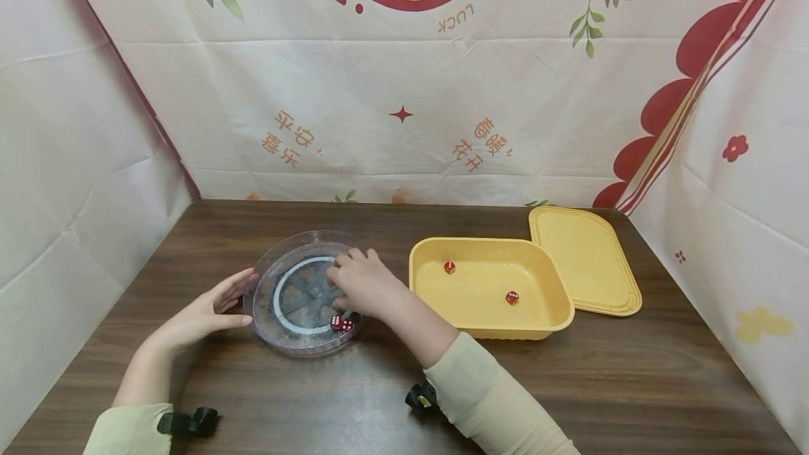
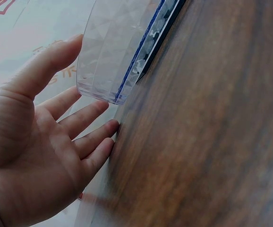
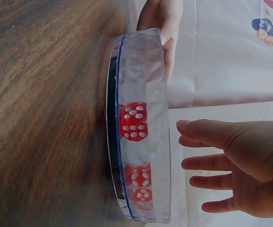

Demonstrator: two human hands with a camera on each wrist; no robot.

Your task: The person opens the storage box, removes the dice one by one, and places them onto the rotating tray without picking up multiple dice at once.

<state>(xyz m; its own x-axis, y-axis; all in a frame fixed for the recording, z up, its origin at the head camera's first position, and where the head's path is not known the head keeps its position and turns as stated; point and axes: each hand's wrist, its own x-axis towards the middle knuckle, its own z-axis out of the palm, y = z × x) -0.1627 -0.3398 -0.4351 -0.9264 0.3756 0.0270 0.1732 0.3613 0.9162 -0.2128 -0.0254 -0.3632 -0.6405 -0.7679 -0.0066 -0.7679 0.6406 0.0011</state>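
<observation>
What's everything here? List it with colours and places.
Table: one, brown, foreground
Printed cloth: count unclear, mostly white, behind and beside the table
Plastic box: one, yellow, right of centre
Box lid: one, yellow, at the box's right
Round dish: one, clear, left of the box
Dice: two, red and white, in the dish
Other dice: two, red and white, in the box
Wrist cameras: two, black, one per wrist
Sleeves: two, pale green, forearms
Left hand: one, bare, at the dish's left
Right hand: one, bare, over the dish's right
</observation>
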